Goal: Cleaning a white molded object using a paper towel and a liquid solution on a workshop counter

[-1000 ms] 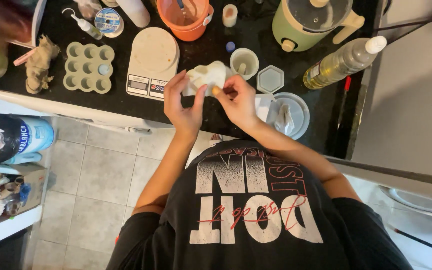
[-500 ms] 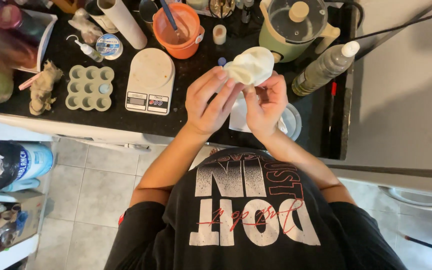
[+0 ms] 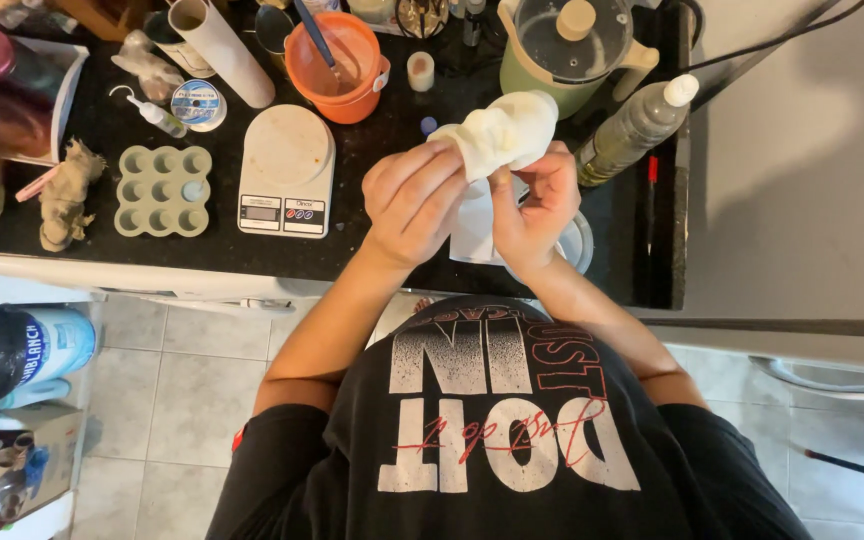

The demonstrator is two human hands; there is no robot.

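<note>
Our left hand [image 3: 414, 203] and right hand [image 3: 537, 203] both grip a white lump [image 3: 502, 130], perhaps a mold, scale [image 3: 285, 170] left.

Cream, lumpy mould [image 3: 505, 130] held above the black counter [image 3: 352, 240].

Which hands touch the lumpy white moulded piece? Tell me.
Touching, both: the head view shows left hand and right hand fingers gripping the white piece.

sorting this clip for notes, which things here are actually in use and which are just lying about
In use:
left hand
right hand
white lumpy piece held up between both hands

Lying about:
kitchen scale
orange cup
round-cavity mould tray
green lidded pot
clear bottle
small animal figure
</note>
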